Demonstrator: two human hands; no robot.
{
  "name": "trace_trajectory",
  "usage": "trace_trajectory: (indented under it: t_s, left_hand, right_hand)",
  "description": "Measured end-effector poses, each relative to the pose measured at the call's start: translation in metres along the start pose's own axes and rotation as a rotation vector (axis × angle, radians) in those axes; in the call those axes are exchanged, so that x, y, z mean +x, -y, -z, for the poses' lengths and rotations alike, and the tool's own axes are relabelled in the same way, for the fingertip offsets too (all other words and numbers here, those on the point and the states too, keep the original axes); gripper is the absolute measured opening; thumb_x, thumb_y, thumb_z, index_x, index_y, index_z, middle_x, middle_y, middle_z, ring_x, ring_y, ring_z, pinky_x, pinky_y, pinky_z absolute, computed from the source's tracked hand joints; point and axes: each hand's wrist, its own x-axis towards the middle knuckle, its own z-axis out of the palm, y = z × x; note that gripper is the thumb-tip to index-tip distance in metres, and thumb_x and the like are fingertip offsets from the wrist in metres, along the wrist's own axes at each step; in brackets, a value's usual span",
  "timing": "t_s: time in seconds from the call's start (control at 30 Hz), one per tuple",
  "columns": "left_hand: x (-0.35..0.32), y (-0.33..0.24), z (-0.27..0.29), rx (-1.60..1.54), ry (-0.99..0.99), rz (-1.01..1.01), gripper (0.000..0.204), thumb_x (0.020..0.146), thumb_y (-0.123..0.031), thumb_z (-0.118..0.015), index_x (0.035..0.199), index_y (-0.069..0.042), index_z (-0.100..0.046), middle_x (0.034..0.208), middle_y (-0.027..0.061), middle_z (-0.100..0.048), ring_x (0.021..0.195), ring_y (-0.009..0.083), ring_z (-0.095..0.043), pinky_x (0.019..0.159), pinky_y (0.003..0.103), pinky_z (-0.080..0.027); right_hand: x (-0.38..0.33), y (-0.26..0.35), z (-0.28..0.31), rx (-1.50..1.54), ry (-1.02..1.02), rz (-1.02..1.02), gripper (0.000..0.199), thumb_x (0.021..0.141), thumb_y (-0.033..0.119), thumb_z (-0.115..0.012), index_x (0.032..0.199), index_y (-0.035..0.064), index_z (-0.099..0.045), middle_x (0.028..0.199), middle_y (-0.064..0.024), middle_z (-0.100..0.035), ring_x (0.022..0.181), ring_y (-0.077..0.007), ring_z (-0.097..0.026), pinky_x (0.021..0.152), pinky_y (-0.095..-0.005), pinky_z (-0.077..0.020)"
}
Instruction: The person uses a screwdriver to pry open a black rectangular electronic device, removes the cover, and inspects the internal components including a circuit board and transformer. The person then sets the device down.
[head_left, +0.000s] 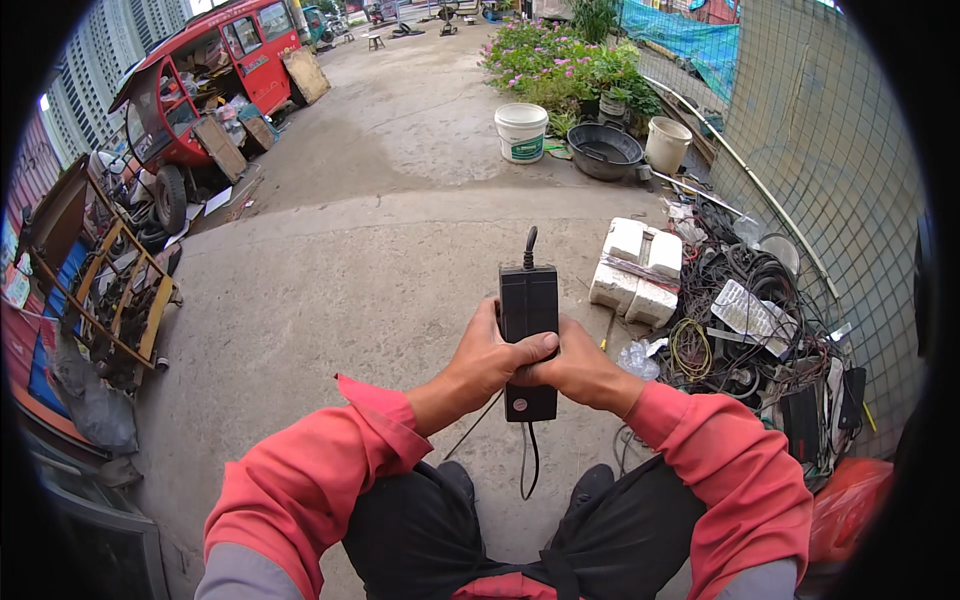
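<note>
and here it is, the black power brick (pixel 528 295) held in front of the body above the concrete (pixel 330 300), left hand (pixel 485 352) and right hand (pixel 583 368) closed snugly around its sides, left thumb across its face! a small round sticker (pixel 520 405) sits near its lower end, print too tiny to read, while farther off a white bucket (pixel 518 118) wears a green-and-white printed label (pixel 526 149).

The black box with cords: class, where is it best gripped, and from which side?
The black box is probably best gripped by its long sides, from left and right, where the left hand and right hand hold it. It is long and narrow, and the upper cord and lower cord leave its short ends.
</note>
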Motion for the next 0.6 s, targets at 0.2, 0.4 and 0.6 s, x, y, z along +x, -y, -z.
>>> trace_trajectory:
  t_s: [0.2,0.4,0.6]
  left_hand:
    - [0.005,0.001,0.010,-0.079,0.063,0.030,0.085,0.079,-0.027,-0.091,0.137,0.008,-0.039,0.123,0.0168,-0.058,0.115,0.0227,-0.061,0.100,0.038,-0.052]
    - [0.006,0.002,0.008,-0.144,0.018,0.070,0.062,0.083,-0.012,-0.086,0.131,0.000,-0.049,0.116,0.0099,-0.064,0.108,0.0198,-0.065,0.095,0.038,-0.055]
    - [0.005,0.002,0.002,-0.112,0.036,0.029,0.061,0.083,-0.011,-0.087,0.130,-0.001,-0.050,0.115,0.0087,-0.064,0.107,0.0192,-0.065,0.095,0.038,-0.055]
  right_hand:
    - [-0.001,0.002,0.004,0.190,0.067,-0.022,0.045,0.081,0.015,-0.081,0.120,-0.0013,-0.065,0.106,-0.0106,-0.072,0.097,-0.0196,-0.069,0.088,-0.0357,-0.0553]
    - [-0.002,0.005,0.007,0.146,0.062,-0.091,0.041,0.084,0.013,-0.080,0.119,-0.0013,-0.066,0.107,-0.0097,-0.072,0.099,-0.0186,-0.068,0.089,-0.0355,-0.0549]
    - [-0.001,0.002,0.001,0.057,0.030,-0.004,0.036,0.081,0.012,-0.079,0.112,-0.0022,-0.068,0.102,-0.0112,-0.073,0.094,-0.0197,-0.069,0.086,-0.0367,-0.0557]
